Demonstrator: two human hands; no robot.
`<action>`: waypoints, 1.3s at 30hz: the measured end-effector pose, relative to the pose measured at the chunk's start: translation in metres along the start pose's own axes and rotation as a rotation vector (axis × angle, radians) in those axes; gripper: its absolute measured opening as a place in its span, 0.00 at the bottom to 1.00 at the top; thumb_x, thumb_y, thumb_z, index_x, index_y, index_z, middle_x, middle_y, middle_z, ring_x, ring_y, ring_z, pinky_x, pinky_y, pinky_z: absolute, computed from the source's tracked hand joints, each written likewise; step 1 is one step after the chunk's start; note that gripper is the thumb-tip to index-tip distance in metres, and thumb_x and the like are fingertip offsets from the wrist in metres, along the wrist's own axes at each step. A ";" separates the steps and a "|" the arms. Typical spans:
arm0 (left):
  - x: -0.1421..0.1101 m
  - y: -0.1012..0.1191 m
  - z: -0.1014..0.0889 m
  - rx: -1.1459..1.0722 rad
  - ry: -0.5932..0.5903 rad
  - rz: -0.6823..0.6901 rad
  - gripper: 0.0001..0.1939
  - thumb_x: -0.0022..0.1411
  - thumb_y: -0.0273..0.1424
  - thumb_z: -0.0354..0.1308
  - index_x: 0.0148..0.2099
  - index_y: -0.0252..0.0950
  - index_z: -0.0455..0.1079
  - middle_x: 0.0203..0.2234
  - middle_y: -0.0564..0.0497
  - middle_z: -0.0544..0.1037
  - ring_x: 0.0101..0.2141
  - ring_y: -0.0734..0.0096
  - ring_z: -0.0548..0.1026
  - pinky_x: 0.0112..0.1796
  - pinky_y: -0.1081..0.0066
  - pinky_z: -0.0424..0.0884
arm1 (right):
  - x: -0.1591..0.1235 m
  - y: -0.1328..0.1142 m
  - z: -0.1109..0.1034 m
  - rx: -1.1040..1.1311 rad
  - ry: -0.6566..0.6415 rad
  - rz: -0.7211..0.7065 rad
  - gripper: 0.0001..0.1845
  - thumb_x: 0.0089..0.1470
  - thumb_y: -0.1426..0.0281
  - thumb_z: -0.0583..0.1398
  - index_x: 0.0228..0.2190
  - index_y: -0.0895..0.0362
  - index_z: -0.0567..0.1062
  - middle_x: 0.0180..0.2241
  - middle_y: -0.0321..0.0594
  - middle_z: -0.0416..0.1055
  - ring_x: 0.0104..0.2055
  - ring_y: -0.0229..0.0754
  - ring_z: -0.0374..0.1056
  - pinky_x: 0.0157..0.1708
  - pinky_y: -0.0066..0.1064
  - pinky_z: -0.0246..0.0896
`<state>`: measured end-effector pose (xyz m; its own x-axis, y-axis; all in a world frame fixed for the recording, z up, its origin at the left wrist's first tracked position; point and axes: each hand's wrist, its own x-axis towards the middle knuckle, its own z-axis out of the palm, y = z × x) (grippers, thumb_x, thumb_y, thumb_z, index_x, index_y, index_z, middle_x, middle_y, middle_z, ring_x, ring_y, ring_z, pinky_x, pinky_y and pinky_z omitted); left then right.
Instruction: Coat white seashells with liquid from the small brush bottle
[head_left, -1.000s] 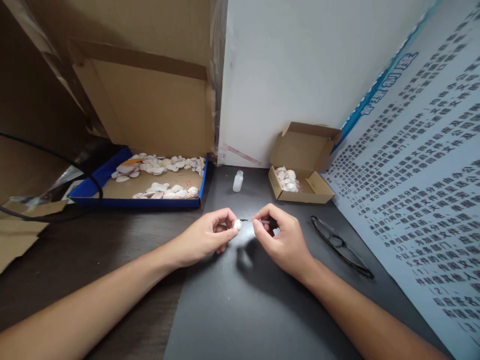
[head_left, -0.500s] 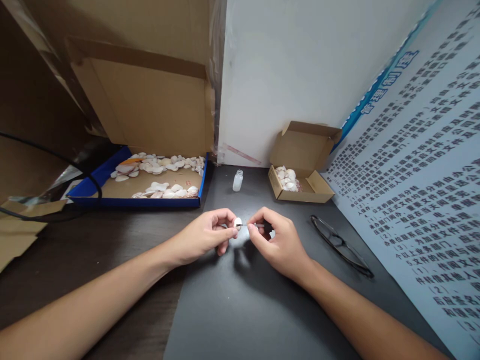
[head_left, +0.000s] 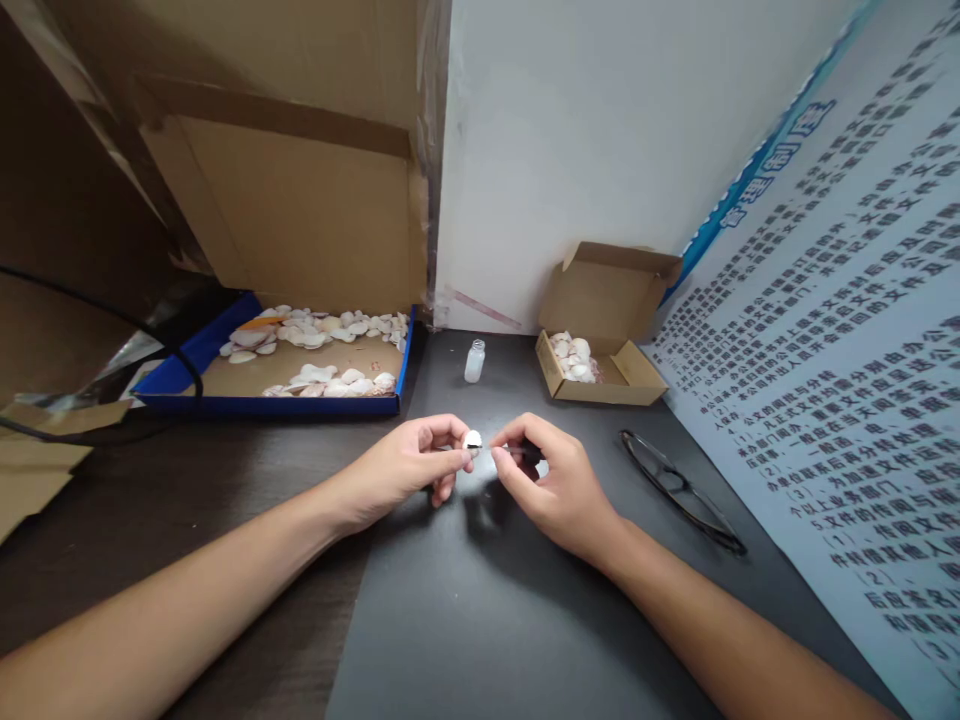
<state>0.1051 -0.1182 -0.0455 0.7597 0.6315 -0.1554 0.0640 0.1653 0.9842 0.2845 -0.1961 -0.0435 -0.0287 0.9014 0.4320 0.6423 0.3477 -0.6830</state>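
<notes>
My left hand [head_left: 409, 468] pinches a small white shell [head_left: 472, 440] between thumb and fingers, just above the dark tabletop [head_left: 480, 600]. Facing it, my right hand [head_left: 551, 480] is closed on a thin brush [head_left: 508, 451] whose dark tip touches the shell. Both hands meet at the middle of the view. A small clear bottle [head_left: 474, 361] stands uncapped behind them, apart from both hands.
A blue-edged tray [head_left: 225, 403] with several shells lies at the back left under a big cardboard box [head_left: 300, 200]. A small open carton [head_left: 600, 350] holds several shells at the back right. Black glasses [head_left: 679, 490] lie to the right beside a printed poster [head_left: 840, 380]. A black cable [head_left: 112, 320] crosses the left.
Both hands have drifted slightly left and closer together. The brush tip, off the shell a second ago, now rests against it.
</notes>
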 end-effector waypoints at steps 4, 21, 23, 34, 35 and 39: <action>0.000 -0.001 0.000 -0.009 0.013 0.003 0.10 0.58 0.34 0.61 0.36 0.34 0.65 0.21 0.60 0.65 0.20 0.83 0.62 0.23 0.79 0.62 | 0.002 0.003 -0.003 -0.080 0.081 0.015 0.02 0.51 0.76 0.58 0.28 0.58 0.71 0.23 0.32 0.62 0.24 0.31 0.58 0.25 0.23 0.55; -0.003 0.005 0.001 0.067 0.005 0.003 0.12 0.61 0.38 0.59 0.37 0.34 0.65 0.19 0.60 0.62 0.20 0.82 0.58 0.23 0.77 0.55 | 0.003 0.001 -0.004 -0.051 0.089 -0.010 0.04 0.51 0.77 0.57 0.29 0.57 0.69 0.26 0.33 0.62 0.25 0.32 0.58 0.26 0.25 0.56; -0.003 0.005 0.002 0.064 0.008 0.001 0.13 0.60 0.39 0.59 0.36 0.34 0.65 0.19 0.60 0.62 0.20 0.82 0.57 0.22 0.77 0.55 | 0.002 0.000 -0.004 -0.023 0.097 -0.036 0.04 0.51 0.77 0.57 0.29 0.57 0.69 0.26 0.33 0.62 0.25 0.32 0.58 0.26 0.25 0.56; -0.003 0.002 0.000 0.059 0.002 0.005 0.14 0.58 0.40 0.60 0.37 0.34 0.66 0.19 0.60 0.61 0.21 0.81 0.58 0.23 0.77 0.56 | -0.001 0.000 -0.001 0.060 0.017 -0.129 0.05 0.55 0.77 0.57 0.33 0.57 0.71 0.28 0.35 0.64 0.28 0.33 0.60 0.26 0.25 0.57; -0.003 0.002 0.000 0.049 0.000 0.006 0.14 0.58 0.39 0.61 0.37 0.34 0.66 0.19 0.60 0.61 0.20 0.81 0.58 0.23 0.77 0.56 | -0.001 0.000 -0.001 0.058 0.016 -0.129 0.05 0.55 0.78 0.57 0.33 0.57 0.71 0.28 0.35 0.64 0.28 0.33 0.60 0.26 0.25 0.57; -0.003 0.002 0.000 0.020 -0.002 0.002 0.14 0.58 0.39 0.61 0.37 0.34 0.66 0.19 0.60 0.61 0.20 0.81 0.58 0.23 0.77 0.58 | 0.000 0.001 -0.003 0.038 0.014 -0.110 0.05 0.53 0.78 0.57 0.32 0.57 0.71 0.28 0.35 0.64 0.27 0.33 0.60 0.26 0.25 0.57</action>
<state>0.1032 -0.1194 -0.0431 0.7608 0.6305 -0.1535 0.0758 0.1486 0.9860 0.2872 -0.1967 -0.0425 -0.0862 0.8537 0.5136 0.6065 0.4539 -0.6527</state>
